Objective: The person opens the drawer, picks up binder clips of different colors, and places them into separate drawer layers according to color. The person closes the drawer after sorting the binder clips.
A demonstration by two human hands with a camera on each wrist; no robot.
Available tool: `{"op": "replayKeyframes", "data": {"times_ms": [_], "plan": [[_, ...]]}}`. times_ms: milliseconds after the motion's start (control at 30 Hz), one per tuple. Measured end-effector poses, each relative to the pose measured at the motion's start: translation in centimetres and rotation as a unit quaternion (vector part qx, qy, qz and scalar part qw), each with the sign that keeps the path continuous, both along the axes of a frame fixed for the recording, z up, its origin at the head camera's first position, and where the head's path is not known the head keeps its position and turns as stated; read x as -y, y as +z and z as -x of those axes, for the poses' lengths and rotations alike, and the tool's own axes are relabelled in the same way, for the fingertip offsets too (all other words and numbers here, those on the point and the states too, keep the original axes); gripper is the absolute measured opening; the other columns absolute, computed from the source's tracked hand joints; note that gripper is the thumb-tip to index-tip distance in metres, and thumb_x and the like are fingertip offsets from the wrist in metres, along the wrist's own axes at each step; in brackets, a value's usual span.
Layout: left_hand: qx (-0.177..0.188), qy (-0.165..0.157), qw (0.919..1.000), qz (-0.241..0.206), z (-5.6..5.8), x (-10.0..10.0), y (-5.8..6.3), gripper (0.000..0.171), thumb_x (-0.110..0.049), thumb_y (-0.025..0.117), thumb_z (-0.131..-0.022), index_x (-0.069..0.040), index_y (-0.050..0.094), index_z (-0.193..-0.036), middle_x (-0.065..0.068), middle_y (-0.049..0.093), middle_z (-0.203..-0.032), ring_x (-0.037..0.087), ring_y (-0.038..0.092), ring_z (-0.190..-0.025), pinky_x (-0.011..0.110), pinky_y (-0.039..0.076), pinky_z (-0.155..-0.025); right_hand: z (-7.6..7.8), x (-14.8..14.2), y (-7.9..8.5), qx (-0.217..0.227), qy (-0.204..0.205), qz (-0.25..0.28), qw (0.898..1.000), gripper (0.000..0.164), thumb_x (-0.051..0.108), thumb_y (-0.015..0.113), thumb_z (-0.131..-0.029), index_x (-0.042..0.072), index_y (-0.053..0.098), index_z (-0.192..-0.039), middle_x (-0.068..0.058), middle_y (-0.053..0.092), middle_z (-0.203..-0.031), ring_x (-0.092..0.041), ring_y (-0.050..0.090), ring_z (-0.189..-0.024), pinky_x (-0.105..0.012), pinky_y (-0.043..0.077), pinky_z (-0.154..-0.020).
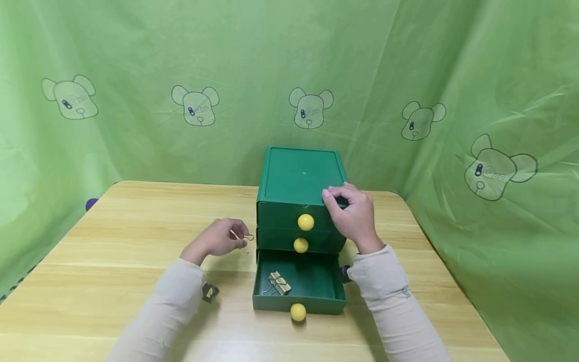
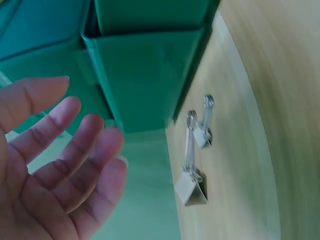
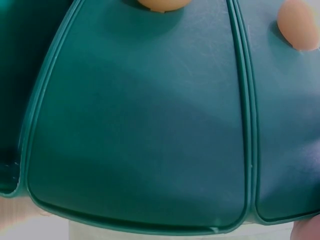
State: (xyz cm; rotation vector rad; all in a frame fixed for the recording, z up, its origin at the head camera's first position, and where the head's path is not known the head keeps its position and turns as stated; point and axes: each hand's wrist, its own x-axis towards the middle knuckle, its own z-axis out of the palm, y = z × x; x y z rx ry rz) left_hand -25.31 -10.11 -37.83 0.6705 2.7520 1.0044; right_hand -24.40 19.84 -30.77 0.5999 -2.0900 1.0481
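Observation:
A green drawer unit (image 1: 303, 176) with round yellow knobs stands on the table, its bottom drawer (image 1: 316, 276) pulled out. Inside that drawer, toward the left, lie gold binder clips (image 1: 279, 284); how many overlap is hard to tell. My left hand (image 1: 221, 237) hovers beside the unit's left side, fingers loosely bent and apart in the left wrist view. Two binder clips, a larger (image 2: 189, 187) and a smaller (image 2: 202, 135), lie on the table near its fingers. My right hand (image 1: 353, 211) rests on the unit's top front right corner; its fingertips are partly hidden.
The upper drawers, with a top knob (image 1: 305, 222) and a middle knob (image 1: 300, 245), are closed. Wooden table (image 1: 135, 281) surrounds the unit. A green curtain (image 1: 253, 60) printed with bear outlines hangs behind and at both sides.

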Motion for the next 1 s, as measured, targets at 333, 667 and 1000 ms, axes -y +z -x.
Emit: {"op": "replayKeyframes", "data": {"times_ms": [333, 667, 1000], "plan": [[0.004, 0.055, 0.9984, 0.007, 1.2, 1.4, -0.9, 0.018, -0.009, 0.067, -0.079, -0.008, 0.061, -0.096, 0.011, 0.063, -0.097, 0.022, 0.06, -0.085, 0.036, 0.05, -0.075, 0.0, 0.0, 0.0, -0.001, 0.004, 0.001, 1.0, 0.015, 0.012, 0.065, -0.082, -0.001, 0.07, -0.076, -0.013, 0.069, -0.081, -0.025, 0.065, -0.087, -0.038, 0.037, -0.098], [0.014, 0.082, 0.9965, -0.005, 2.2, 1.8, -1.8, 0.029, -0.007, 0.068, -0.078, -0.004, 0.06, -0.105, 0.017, 0.059, -0.107, 0.029, 0.059, -0.093, 0.039, 0.049, -0.078, 0.0, 0.0, -0.1, -0.004, 0.009, 0.001, 1.0, 0.014, 0.011, 0.065, -0.082, -0.001, 0.069, -0.075, -0.012, 0.069, -0.081, -0.025, 0.065, -0.087, -0.038, 0.037, -0.098], [-0.016, 0.079, 0.9962, 0.034, 3.2, 2.1, -2.5, 0.037, -0.005, 0.07, -0.074, -0.004, 0.059, -0.109, 0.018, 0.056, -0.113, 0.033, 0.056, -0.096, 0.044, 0.046, -0.084, 0.0, -0.1, -0.1, -0.006, 0.01, 0.002, 1.0, 0.014, 0.011, 0.065, -0.082, 0.0, 0.069, -0.075, -0.012, 0.069, -0.081, -0.025, 0.065, -0.087, -0.038, 0.038, -0.097]]}}
